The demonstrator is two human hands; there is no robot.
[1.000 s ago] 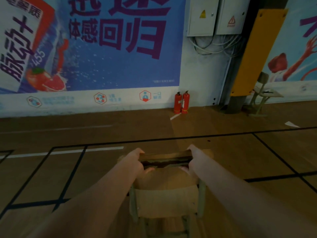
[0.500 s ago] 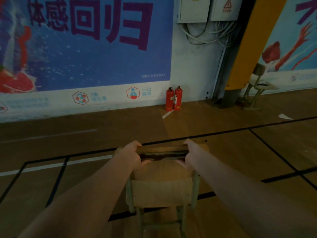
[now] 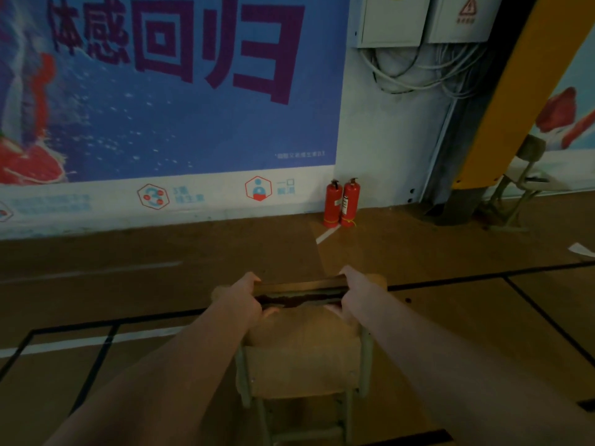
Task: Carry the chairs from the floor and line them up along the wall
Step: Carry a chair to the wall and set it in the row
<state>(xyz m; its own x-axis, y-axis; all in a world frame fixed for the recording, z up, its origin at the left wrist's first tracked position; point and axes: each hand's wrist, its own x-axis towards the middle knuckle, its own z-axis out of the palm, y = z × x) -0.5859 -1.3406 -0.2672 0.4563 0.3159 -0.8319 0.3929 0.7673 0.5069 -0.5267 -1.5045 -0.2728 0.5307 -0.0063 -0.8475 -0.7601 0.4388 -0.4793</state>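
I hold a wooden chair (image 3: 302, 358) with a grey-green metal frame out in front of me, above the floor. Its backrest faces me and the seat edge points toward the wall. My left hand (image 3: 241, 297) grips the left end of the seat's front edge. My right hand (image 3: 357, 294) grips the right end. The chair's legs run out of the bottom of the view. A second chair (image 3: 524, 185) stands by the wall (image 3: 380, 133) at the far right, next to a yellow padded post.
Two red fire extinguishers (image 3: 342, 202) stand against the wall straight ahead. A yellow padded post (image 3: 502, 101) leans at the right. Grey electrical boxes (image 3: 425, 17) with loose cables hang above. A large blue banner (image 3: 180, 101) covers the wall. Paper scraps lie on the wooden floor.
The wall, banner and extinguishers have grown larger and nearer in view. Both hands keep the same grip on the chair.
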